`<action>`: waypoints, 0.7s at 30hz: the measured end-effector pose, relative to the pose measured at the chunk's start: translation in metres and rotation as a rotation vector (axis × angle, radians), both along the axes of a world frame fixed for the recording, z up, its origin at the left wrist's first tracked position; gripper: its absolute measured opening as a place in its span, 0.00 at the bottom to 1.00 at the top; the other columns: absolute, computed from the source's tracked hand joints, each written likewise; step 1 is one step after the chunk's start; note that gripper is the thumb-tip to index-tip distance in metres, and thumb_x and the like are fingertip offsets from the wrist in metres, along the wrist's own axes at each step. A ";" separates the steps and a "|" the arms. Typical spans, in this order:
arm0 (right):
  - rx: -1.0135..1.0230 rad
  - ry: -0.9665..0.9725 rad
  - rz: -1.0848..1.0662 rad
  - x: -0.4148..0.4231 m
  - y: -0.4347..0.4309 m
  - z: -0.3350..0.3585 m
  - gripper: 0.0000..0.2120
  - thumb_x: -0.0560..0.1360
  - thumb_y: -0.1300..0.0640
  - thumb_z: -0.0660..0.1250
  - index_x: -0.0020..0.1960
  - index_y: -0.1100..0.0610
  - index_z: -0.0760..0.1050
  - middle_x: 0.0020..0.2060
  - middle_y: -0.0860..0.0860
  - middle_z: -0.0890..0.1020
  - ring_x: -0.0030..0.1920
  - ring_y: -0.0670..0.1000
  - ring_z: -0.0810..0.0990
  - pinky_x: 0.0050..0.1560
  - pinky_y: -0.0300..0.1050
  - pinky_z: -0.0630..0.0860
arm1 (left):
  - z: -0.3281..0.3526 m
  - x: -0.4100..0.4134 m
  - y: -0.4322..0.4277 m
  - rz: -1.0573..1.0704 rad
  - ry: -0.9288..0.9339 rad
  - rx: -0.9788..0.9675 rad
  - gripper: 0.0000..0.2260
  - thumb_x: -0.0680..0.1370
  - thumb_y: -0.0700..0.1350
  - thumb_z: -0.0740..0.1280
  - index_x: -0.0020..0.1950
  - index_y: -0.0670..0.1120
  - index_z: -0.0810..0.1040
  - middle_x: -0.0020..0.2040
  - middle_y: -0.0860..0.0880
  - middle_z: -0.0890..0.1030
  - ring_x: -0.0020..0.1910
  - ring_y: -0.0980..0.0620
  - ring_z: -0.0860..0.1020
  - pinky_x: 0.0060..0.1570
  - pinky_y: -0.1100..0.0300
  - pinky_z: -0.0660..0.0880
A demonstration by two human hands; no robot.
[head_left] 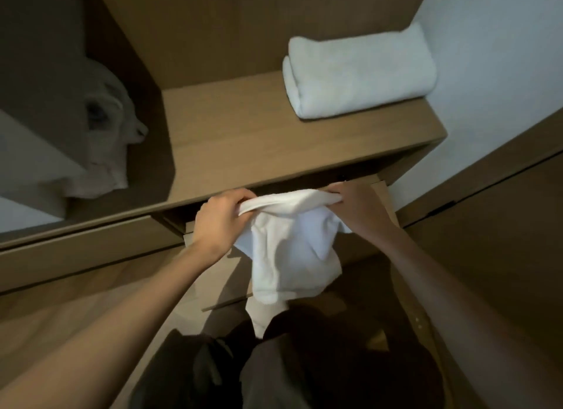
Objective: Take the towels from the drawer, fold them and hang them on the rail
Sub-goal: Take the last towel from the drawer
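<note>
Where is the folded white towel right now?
In the head view, the folded white towel lies upper right on the wooden shelf, beside the white wall.

The towel is soft, fluffy white cloth. The folded towel on the shelf is the same fluffy cloth. The shelf and drawer are smooth, matt brown wood.

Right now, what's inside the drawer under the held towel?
Bare drawer floor shows beside the towel. The left hand and right hand grip its top edge; the hanging cloth hides the drawer's middle, so more towels cannot be ruled out.
</note>
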State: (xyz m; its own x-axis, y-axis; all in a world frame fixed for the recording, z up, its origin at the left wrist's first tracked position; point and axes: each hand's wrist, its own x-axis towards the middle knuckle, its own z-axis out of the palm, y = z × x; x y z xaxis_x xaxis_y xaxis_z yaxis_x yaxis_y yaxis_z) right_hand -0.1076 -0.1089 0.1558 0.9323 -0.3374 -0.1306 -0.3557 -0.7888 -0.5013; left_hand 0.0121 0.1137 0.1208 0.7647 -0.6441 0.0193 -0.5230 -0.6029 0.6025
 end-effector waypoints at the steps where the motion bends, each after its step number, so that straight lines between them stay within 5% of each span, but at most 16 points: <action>1: -0.037 -0.035 0.011 0.001 0.001 0.031 0.15 0.78 0.54 0.60 0.51 0.59 0.83 0.43 0.56 0.85 0.43 0.55 0.81 0.45 0.48 0.76 | 0.030 0.000 0.006 -0.004 -0.032 -0.012 0.06 0.77 0.49 0.68 0.53 0.53 0.80 0.48 0.54 0.83 0.45 0.51 0.80 0.41 0.52 0.76; 5: -0.097 -0.072 0.081 0.005 0.005 0.154 0.18 0.76 0.55 0.55 0.41 0.59 0.82 0.33 0.55 0.82 0.33 0.58 0.79 0.34 0.47 0.72 | 0.150 0.001 0.020 -0.074 -0.056 -0.042 0.09 0.79 0.53 0.65 0.55 0.52 0.80 0.47 0.54 0.83 0.44 0.51 0.80 0.40 0.53 0.76; 11: 0.033 -0.151 0.000 0.011 0.025 0.345 0.10 0.75 0.56 0.66 0.38 0.59 0.80 0.35 0.57 0.82 0.39 0.57 0.79 0.41 0.53 0.72 | 0.326 -0.004 0.037 -0.106 0.061 -0.080 0.13 0.81 0.56 0.59 0.54 0.49 0.78 0.44 0.53 0.80 0.43 0.54 0.78 0.45 0.48 0.75; 15: 0.066 -0.232 0.027 0.013 0.047 0.444 0.17 0.76 0.57 0.65 0.29 0.47 0.70 0.28 0.47 0.75 0.35 0.52 0.75 0.37 0.50 0.69 | 0.422 -0.010 0.054 -0.067 -0.195 -0.139 0.09 0.79 0.52 0.64 0.49 0.49 0.81 0.45 0.52 0.71 0.46 0.54 0.71 0.44 0.58 0.73; 21: 0.029 -0.316 0.152 0.027 0.086 0.540 0.10 0.75 0.62 0.58 0.36 0.61 0.71 0.33 0.57 0.77 0.40 0.61 0.75 0.42 0.57 0.72 | 0.524 -0.009 0.073 0.081 -0.236 -0.304 0.08 0.78 0.48 0.67 0.53 0.51 0.84 0.39 0.60 0.76 0.39 0.60 0.75 0.40 0.70 0.67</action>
State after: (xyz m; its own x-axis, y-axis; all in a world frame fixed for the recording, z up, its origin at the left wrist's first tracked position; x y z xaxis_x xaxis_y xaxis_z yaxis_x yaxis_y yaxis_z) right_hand -0.0808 -0.0231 0.6956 0.9674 -0.1922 0.1650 -0.0590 -0.8044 -0.5911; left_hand 0.0034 0.1869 0.6448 0.7645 -0.5196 0.3815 -0.6267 -0.4607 0.6284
